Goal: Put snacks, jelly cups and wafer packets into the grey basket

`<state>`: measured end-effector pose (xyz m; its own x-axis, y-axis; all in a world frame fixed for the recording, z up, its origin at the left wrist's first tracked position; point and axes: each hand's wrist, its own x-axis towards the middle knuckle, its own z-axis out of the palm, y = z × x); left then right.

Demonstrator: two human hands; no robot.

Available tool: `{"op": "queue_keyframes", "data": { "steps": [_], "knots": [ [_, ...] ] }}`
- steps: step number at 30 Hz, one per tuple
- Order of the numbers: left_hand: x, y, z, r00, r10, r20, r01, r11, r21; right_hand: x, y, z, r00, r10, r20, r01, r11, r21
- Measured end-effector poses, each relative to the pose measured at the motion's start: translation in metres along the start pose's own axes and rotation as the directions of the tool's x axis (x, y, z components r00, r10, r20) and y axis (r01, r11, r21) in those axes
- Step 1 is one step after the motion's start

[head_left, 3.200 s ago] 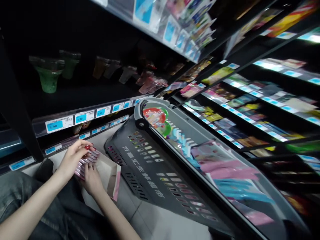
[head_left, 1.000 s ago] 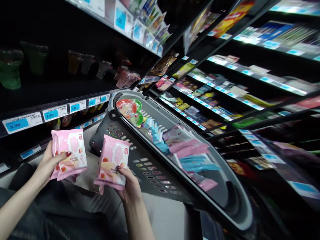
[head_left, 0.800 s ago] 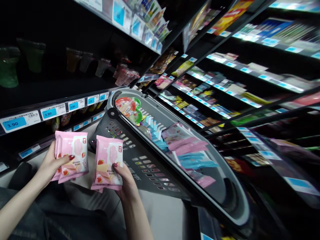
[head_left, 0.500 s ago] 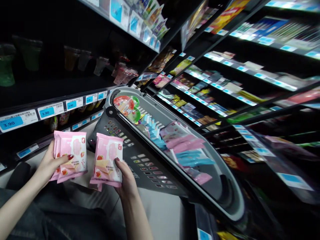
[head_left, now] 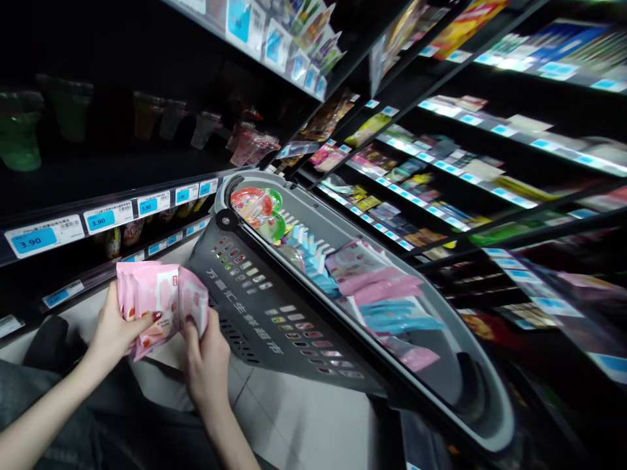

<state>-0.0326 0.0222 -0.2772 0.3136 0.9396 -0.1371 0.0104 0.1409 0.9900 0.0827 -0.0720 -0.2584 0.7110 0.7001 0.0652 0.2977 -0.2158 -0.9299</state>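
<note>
My left hand [head_left: 113,334] is closed around a few pink strawberry wafer packets [head_left: 159,290], with the thumb across the front one. My right hand [head_left: 209,362] grips another pink wafer packet [head_left: 194,295] by its lower edge. That packet is tilted, and its side meets the left stack; how many packets lie behind it is hidden. Just to the right of both hands leans a grey shopping basket [head_left: 245,313] with slotted sides. Inside it lie pink packets [head_left: 382,284], light blue packets [head_left: 404,314] and red and green round-topped containers [head_left: 252,201].
On the left, a dark shelf holds lidded cups [head_left: 22,134] above a strip of price tags [head_left: 102,219]. More stocked shelves [head_left: 470,171] run along the right, partly blurred. Pale floor tiles [head_left: 304,418] show below the basket.
My right hand has moved left, bringing its packets against those in my left hand and turning them at an angle. The view has shifted slightly, so the basket and shelves sit farther right.
</note>
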Motion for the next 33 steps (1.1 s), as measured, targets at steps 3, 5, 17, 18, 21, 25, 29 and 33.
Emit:
{"op": "queue_keyframes", "data": {
  "steps": [3,5,17,18,21,25,29,33],
  "knots": [
    [0.002,0.007,-0.002,0.990,-0.106,0.096,0.128,0.955,-0.266,0.017,0.005,-0.021,0.996,0.086,-0.014,-0.081,0.974,0.212],
    [0.002,0.011,-0.004,0.977,-0.158,0.146,0.201,0.911,-0.360,0.029,0.007,-0.038,0.983,0.183,-0.019,-0.161,0.906,0.392],
    [-0.001,0.016,-0.005,0.958,-0.139,0.249,0.235,0.881,-0.411,0.034,0.007,-0.040,0.921,0.284,0.265,-0.389,0.678,0.624],
    [-0.001,0.016,-0.005,0.959,-0.145,0.246,0.237,0.881,-0.408,0.032,0.008,-0.038,0.916,0.286,0.281,-0.401,0.673,0.621],
    [-0.001,0.016,-0.004,0.961,-0.147,0.233,0.230,0.894,-0.384,0.029,0.010,-0.030,0.903,0.285,0.323,-0.429,0.661,0.616],
    [-0.001,0.013,-0.001,0.977,-0.111,0.181,0.170,0.922,-0.348,0.024,0.019,-0.016,0.893,0.263,0.365,-0.441,0.670,0.597],
    [0.001,0.008,0.002,0.976,-0.097,0.195,0.155,0.940,-0.304,0.021,0.026,-0.008,0.906,0.230,0.355,-0.402,0.727,0.556],
    [0.002,0.006,0.002,0.972,-0.031,0.233,0.084,0.971,-0.222,0.022,0.023,-0.013,0.891,0.252,0.378,-0.427,0.748,0.508]
  ]
}}
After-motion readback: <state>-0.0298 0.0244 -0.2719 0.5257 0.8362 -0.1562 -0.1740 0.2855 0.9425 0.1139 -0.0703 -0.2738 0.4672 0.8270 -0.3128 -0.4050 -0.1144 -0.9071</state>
